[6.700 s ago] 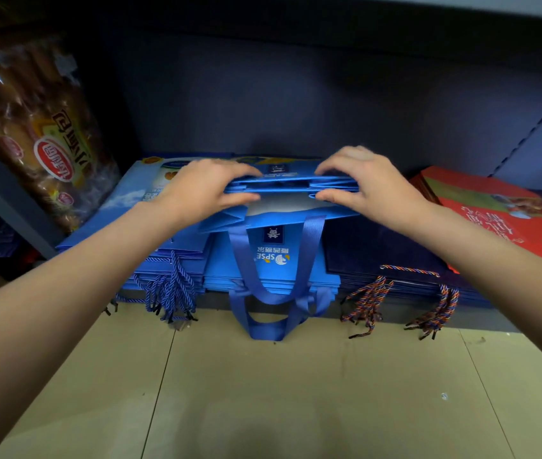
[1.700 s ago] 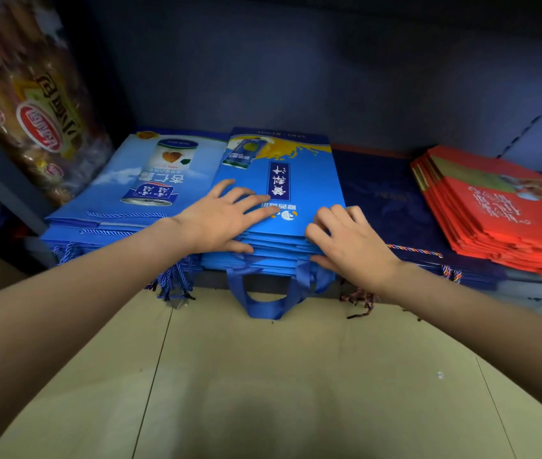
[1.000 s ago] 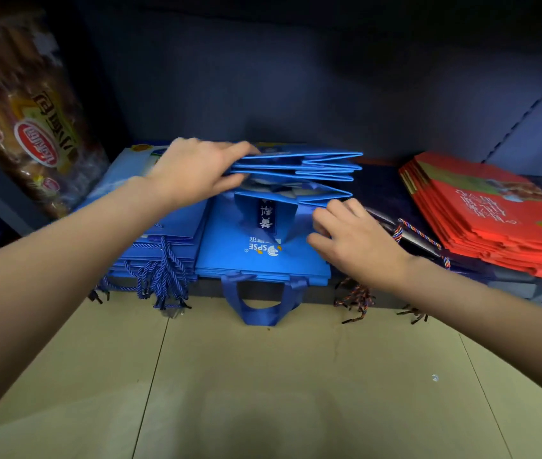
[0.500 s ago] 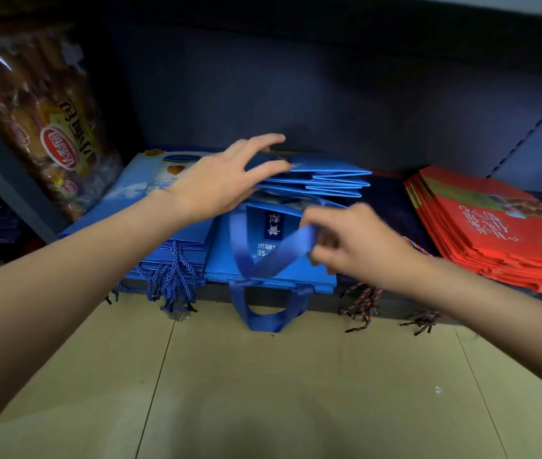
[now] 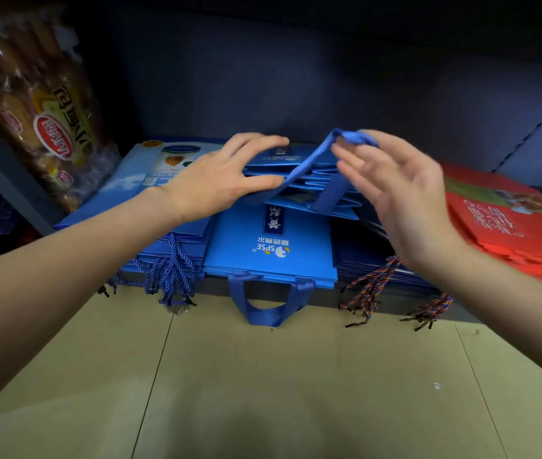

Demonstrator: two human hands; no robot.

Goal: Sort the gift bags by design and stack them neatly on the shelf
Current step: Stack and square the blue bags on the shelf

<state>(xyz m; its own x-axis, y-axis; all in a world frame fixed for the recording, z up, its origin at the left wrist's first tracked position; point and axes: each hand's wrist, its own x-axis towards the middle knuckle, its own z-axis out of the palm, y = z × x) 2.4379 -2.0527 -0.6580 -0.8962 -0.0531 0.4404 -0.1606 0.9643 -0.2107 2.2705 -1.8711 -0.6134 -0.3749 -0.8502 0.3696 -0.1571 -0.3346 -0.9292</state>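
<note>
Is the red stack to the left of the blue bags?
No, the red stack lies at the right end of the shelf, right of the blue bags.

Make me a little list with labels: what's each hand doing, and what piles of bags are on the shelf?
left hand: lifts the upper blue bags of the middle pile
right hand: blurred, blue ribbon handle looped over its fingers
left pile: light blue bags, rope handles
middle pile: blue bags
dark pile: navy bags, striped cords
right pile: red bags
</note>
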